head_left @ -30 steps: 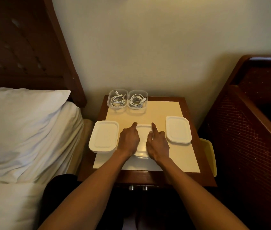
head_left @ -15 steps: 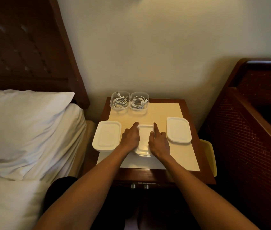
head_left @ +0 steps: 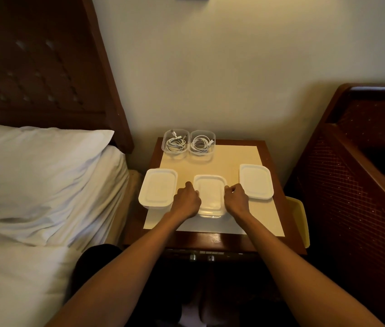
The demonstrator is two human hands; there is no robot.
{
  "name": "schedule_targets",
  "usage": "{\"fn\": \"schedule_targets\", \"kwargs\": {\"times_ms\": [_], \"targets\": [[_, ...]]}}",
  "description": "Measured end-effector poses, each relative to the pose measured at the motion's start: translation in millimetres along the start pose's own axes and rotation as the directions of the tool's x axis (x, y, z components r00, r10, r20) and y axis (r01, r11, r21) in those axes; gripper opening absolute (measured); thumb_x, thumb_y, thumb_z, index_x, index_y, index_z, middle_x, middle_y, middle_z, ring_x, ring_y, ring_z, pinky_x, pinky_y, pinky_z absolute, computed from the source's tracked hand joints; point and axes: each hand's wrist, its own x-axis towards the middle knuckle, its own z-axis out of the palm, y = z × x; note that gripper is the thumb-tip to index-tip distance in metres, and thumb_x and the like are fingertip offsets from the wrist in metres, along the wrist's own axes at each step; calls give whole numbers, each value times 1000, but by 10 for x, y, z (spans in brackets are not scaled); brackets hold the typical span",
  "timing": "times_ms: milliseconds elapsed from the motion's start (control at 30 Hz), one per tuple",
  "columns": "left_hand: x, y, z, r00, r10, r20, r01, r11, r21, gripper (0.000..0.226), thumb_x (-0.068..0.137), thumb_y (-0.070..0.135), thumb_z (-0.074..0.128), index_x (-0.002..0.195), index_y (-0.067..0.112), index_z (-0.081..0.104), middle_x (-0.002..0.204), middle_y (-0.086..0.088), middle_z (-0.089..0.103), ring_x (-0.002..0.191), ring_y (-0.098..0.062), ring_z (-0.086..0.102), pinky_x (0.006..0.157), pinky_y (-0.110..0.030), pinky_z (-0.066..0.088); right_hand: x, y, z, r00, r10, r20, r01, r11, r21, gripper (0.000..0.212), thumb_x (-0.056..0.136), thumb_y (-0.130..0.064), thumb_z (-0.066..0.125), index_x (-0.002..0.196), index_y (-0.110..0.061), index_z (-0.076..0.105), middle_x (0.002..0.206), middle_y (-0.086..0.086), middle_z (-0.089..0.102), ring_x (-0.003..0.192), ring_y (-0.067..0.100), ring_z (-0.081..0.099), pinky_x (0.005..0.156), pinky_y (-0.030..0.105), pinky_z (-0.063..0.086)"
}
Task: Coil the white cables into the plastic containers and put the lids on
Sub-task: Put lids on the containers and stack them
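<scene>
On the bedside table [head_left: 267, 147], two clear containers stand at the back, each with a coiled white cable: the left one [head_left: 175, 143] and the right one [head_left: 202, 145], both without lids. A middle container [head_left: 210, 197] with a white lid on it sits at the front. My left hand [head_left: 186, 201] grips its left edge with curled fingers, and my right hand [head_left: 236, 198] grips its right edge. A second lidded container [head_left: 158, 187] sits at the left, and a loose white lid [head_left: 256, 181] lies at the right.
A bed with a white pillow [head_left: 38, 171] and a dark headboard [head_left: 45, 67] borders the table's left side. A dark wooden chair [head_left: 361, 161] stands close on the right. A yellow object [head_left: 301, 215] sits between chair and table. The wall is behind.
My index fingers were stretched over the middle lid; both hands have slid outward to its left and right edges and the fingers have curled.
</scene>
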Motion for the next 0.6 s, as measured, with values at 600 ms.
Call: {"fn": "schedule_targets", "kwargs": {"times_ms": [600], "targets": [[222,-681,-1079,954,-115,-276,97,992,-77,22,99,24,48,103,6,59,113,-19,65,104,-39,58,79,-39,44,-179,-1052,565,964,-122,238,63,968,242,12,100,-23,45,104,-12,45,105,9,55,91,25,59,78,41,59]]}}
